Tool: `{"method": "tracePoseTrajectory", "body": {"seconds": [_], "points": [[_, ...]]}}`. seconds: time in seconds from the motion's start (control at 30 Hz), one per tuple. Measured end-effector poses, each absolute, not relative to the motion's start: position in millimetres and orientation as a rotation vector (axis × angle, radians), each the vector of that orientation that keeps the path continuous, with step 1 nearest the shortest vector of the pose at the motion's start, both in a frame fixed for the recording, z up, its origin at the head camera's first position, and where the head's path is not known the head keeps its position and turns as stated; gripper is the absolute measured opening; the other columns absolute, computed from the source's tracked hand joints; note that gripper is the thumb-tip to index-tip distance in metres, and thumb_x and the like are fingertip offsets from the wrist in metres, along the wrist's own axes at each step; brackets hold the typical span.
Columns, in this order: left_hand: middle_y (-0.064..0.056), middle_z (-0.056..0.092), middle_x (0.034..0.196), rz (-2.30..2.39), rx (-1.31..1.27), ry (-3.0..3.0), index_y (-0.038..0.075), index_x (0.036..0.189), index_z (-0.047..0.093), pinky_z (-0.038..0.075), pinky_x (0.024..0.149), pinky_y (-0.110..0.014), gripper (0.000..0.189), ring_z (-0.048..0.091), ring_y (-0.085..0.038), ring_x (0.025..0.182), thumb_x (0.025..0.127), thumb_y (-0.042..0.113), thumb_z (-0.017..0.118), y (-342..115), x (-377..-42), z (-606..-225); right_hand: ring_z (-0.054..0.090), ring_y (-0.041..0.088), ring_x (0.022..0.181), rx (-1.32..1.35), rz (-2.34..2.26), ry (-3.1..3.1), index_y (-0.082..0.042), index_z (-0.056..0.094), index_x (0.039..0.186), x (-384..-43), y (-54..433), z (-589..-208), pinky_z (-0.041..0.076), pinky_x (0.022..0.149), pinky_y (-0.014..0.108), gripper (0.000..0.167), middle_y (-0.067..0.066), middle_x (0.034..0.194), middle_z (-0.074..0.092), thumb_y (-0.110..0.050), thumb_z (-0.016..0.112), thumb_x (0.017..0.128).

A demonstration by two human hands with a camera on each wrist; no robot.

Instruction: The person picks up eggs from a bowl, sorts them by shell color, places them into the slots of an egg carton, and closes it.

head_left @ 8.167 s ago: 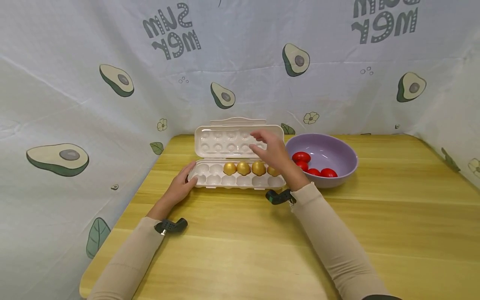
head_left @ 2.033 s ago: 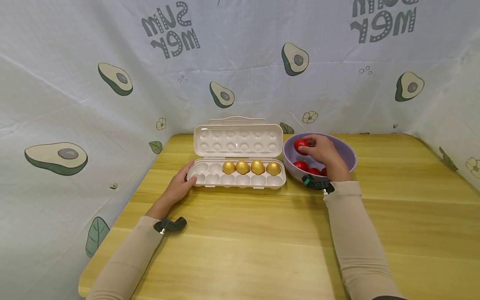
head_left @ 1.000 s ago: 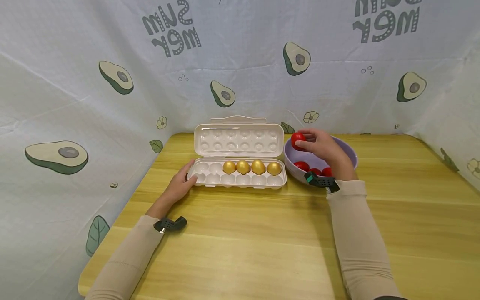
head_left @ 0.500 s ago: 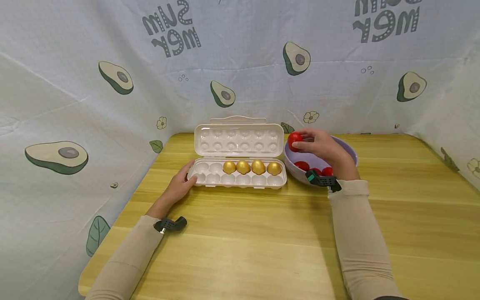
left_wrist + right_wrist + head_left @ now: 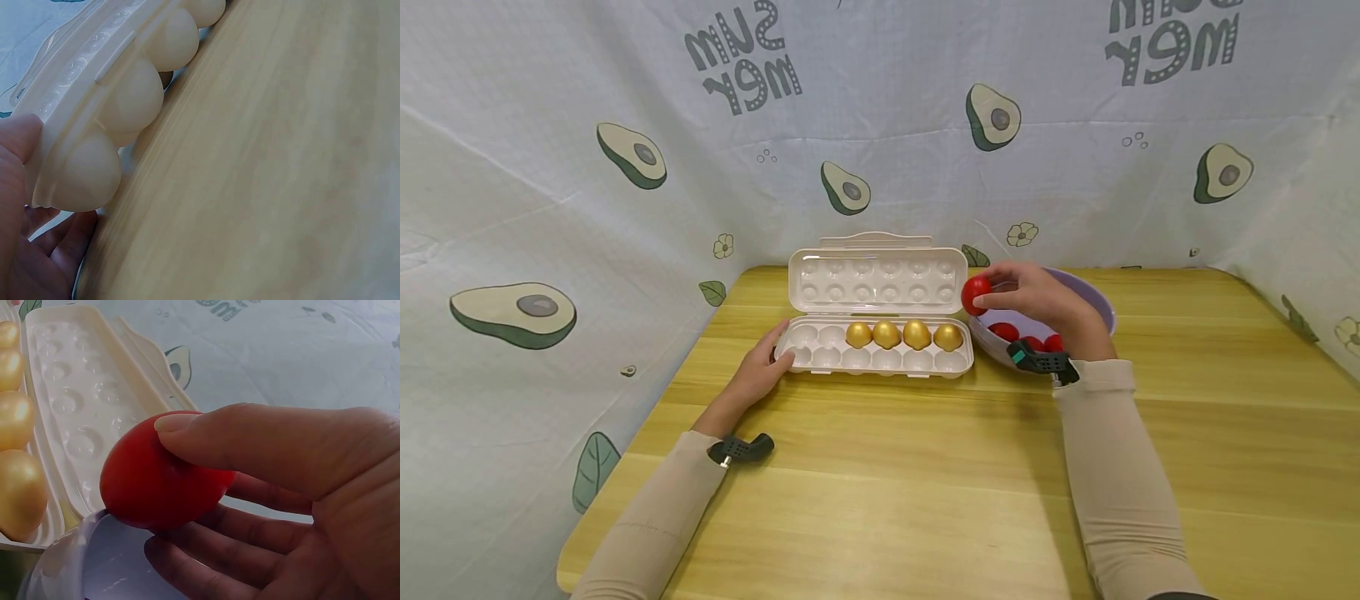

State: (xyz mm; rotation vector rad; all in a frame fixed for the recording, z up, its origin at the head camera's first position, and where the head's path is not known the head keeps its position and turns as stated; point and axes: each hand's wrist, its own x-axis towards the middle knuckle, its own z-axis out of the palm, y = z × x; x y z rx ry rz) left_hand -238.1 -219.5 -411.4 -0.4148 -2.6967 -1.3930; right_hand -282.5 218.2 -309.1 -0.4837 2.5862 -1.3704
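Note:
My right hand pinches a red egg between thumb and fingers. It hangs over the left rim of the purple bowl, near the egg carton's right end. More red eggs lie in the bowl, partly hidden by the wrist camera. The cream plastic egg carton stands with its lid raised. Several golden eggs fill the right part of its back row; the front row's cups hold none. My left hand grips the carton's left end, thumb at the rim and fingers lower down.
Carton and bowl rest side by side near the back of a wooden table. Behind it hangs a pale cloth printed with avocados, which also runs along the left and right sides.
Since two seconds ago, my right hand has raised the red egg out of the bowl and carried it left to the bowl's rim. The left hand and carton have stayed in place.

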Motion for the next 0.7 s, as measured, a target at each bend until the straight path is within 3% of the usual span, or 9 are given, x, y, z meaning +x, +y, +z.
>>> {"method": "tracePoseTrajectory", "body": {"seconds": [0.7], "points": [[-0.023,0.026,0.154,-1.414,-0.433,-2.664,-0.002,0.151,0.022,0.026,0.114,-0.047,0.062,0.028,-0.035,0.140,0.097,0.009,0.051,-220,-239,-410,0.057,0.029,0.101,-0.637,-1.183,2.602,-0.006,0.060,0.120,-283,199,-309,0.052,0.085,0.040,0.043,0.011,0.113,0.064,-0.024,0.075,0.084]]}}
